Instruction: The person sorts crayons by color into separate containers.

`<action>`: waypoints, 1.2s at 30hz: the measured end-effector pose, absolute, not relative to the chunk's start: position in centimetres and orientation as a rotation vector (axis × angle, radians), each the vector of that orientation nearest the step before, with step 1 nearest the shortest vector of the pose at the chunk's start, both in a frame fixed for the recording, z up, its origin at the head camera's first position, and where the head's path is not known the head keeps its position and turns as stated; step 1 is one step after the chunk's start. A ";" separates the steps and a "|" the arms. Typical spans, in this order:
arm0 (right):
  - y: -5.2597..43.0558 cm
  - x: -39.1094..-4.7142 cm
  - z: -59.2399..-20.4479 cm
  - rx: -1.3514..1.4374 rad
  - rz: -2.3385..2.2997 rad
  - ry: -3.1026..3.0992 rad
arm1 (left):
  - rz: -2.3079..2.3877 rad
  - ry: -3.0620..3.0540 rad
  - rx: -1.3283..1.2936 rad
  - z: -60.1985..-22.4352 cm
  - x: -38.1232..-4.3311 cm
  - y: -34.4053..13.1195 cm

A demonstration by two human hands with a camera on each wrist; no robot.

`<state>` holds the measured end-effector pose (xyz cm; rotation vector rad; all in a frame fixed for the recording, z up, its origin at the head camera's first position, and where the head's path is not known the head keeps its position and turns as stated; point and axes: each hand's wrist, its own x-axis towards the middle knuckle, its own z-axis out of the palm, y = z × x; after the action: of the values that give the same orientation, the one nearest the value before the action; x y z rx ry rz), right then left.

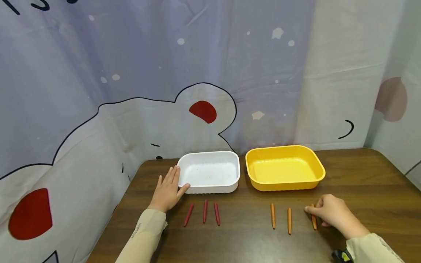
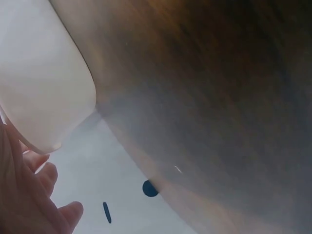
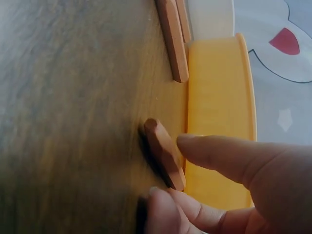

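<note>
My left hand (image 1: 166, 191) rests along the left side of a white plastic tray (image 1: 210, 189), its fingers straight, thumb at the front corner. In the left wrist view the fingertips lie by the rim of that tray (image 2: 48, 87). On the right, my right hand (image 1: 333, 212) is at the rightmost orange crayon (image 1: 314, 222), partly covering it. The right wrist view has the thumb on one side of this crayon (image 3: 165, 153) and bent fingers at its near end; a small gap shows by the thumb. Two more orange crayons (image 1: 273, 216) lie to its left.
A yellow tray (image 1: 286, 186) stands right of the white one, near the back of the brown wooden table (image 1: 243, 244). Three dark red crayons (image 1: 205, 212) lie before the white tray. A printed curtain (image 1: 256, 73) hangs behind the table.
</note>
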<state>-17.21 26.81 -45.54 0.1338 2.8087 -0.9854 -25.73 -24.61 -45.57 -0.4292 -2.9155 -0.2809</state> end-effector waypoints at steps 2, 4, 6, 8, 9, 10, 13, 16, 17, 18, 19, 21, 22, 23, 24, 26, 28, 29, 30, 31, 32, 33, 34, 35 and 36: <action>26.7 -17.3 -45.6 0.124 -0.957 2.811 | -0.277 -2.927 -0.434 -45.6 -25.7 -24.7; 26.6 -17.3 -45.6 0.111 -0.940 2.808 | -0.267 -2.940 -0.438 -45.6 -25.7 -24.7; 26.6 -17.3 -45.7 0.095 -0.930 2.815 | -0.276 -2.943 -0.446 -45.6 -25.7 -24.7; 26.5 -17.3 -45.6 0.084 -0.924 2.814 | -0.282 -2.945 -0.446 -45.5 -25.7 -24.7; 26.5 -17.3 -45.6 0.076 -0.924 2.816 | -0.287 -2.944 -0.448 -45.5 -25.7 -24.7; 26.5 -17.3 -45.7 0.061 -0.923 2.825 | -0.292 -2.943 -0.449 -45.5 -25.7 -24.7; 26.4 -17.1 -45.7 0.021 -0.921 2.853 | -0.300 -2.945 -0.448 -45.4 -25.7 -24.6; 26.4 -17.0 -45.8 -0.017 -0.942 2.887 | -0.303 -2.946 -0.448 -45.4 -25.7 -24.6; 26.4 -17.0 -45.9 -0.024 -0.963 2.888 | -0.306 -2.947 -0.448 -45.4 -25.7 -24.6; 26.4 -16.9 -45.9 -0.034 -0.984 2.889 | -0.307 -2.945 -0.450 -45.5 -25.7 -24.6; 26.4 -16.9 -45.9 -0.041 -1.002 2.890 | -0.305 -2.947 -0.448 -45.5 -25.7 -24.6; 26.4 -16.8 -45.9 -0.048 -1.063 2.874 | -0.305 -2.947 -0.448 -45.5 -25.8 -24.6; 26.4 -16.8 -45.9 -0.056 -1.099 2.867 | -0.309 -2.948 -0.449 -45.5 -25.8 -24.6; 26.5 -16.8 -45.9 -0.054 -1.130 2.857 | -0.308 -2.949 -0.450 -45.5 -25.8 -24.6; 26.5 -16.8 -45.9 -0.051 -1.158 2.850 | -0.307 -2.948 -0.450 -45.5 -25.8 -24.6; 26.6 -16.9 -45.9 -0.040 -1.236 2.820 | -0.305 -2.951 -0.450 -45.6 -25.8 -24.6; 26.6 -17.0 -46.0 -0.027 -1.336 2.770 | -0.303 -2.953 -0.450 -45.6 -25.9 -24.7; 26.6 -17.0 -46.0 -0.015 -1.390 2.734 | -0.302 -2.953 -0.449 -45.6 -25.9 -24.7; 26.5 -17.1 -46.1 -0.009 -1.461 2.681 | -0.301 -2.953 -0.448 -45.6 -25.9 -24.7; 26.6 -17.1 -46.1 -0.013 -1.538 2.619 | -0.300 -2.952 -0.447 -45.7 -25.9 -24.7; 26.5 -17.2 -46.2 -0.011 -1.617 2.547 | -0.302 -2.949 -0.447 -45.7 -25.9 -24.7; 26.5 -17.2 -46.2 -0.010 -1.685 2.478 | -0.303 -2.945 -0.448 -45.7 -25.9 -24.7; 26.4 -17.2 -46.3 -0.012 -1.746 2.409 | -0.303 -2.943 -0.449 -45.7 -25.9 -24.6; 26.3 -17.2 -46.3 -0.024 -1.797 2.346 | -0.305 -2.940 -0.451 -45.7 -25.9 -24.6; 26.2 -17.2 -46.3 -0.036 -1.839 2.288 | -0.305 -2.937 -0.453 -45.7 -25.9 -24.6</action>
<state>-17.18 26.24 -46.29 -0.0356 2.2882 -1.8393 -25.90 -24.62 -45.74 -0.4528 -2.9374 -0.3051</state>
